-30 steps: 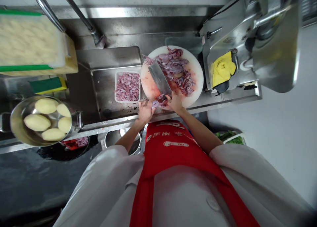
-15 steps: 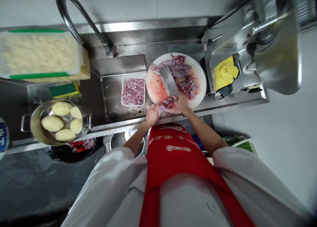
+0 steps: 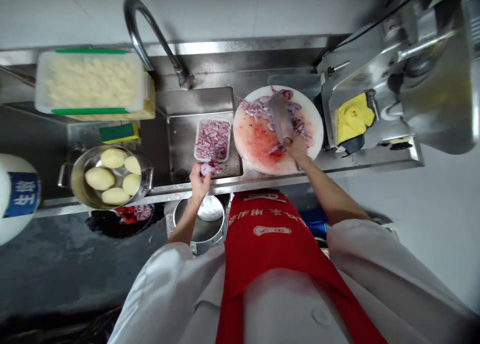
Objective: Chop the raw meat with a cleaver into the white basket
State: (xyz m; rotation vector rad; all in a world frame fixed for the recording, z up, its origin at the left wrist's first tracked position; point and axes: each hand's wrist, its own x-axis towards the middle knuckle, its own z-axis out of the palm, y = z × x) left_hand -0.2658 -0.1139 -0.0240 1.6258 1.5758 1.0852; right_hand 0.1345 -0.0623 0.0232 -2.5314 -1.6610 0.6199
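Observation:
A round white cutting board point(image 3: 255, 151), stained red, carries a heap of purplish squid-like pieces point(image 3: 260, 109) along its far side. My right hand point(image 3: 298, 148) grips the handle of a broad cleaver point(image 3: 279, 115), whose blade, slightly blurred, lies over the heap. My left hand point(image 3: 200, 181) pinches a small purplish piece point(image 3: 207, 169) at the sink's front edge. That piece hangs by the near rim of a white tray point(image 3: 213, 140) filled with small chopped bits, which sits in the metal sink point(image 3: 182, 146).
A faucet point(image 3: 161, 39) arches behind the sink. To the left stand a pot point(image 3: 80, 184) of peeled potatoes, a lidded box point(image 3: 92, 84) and a sponge point(image 3: 118, 132). At right, a yellow cloth point(image 3: 353, 118) lies on a metal machine point(image 3: 437, 91). Another pot point(image 3: 202, 231) stands below the edge.
My left hand has moved left from the board to beside the tray, carrying a piece. My right hand and the cleaver have shifted slightly up the board. The whole view has shifted.

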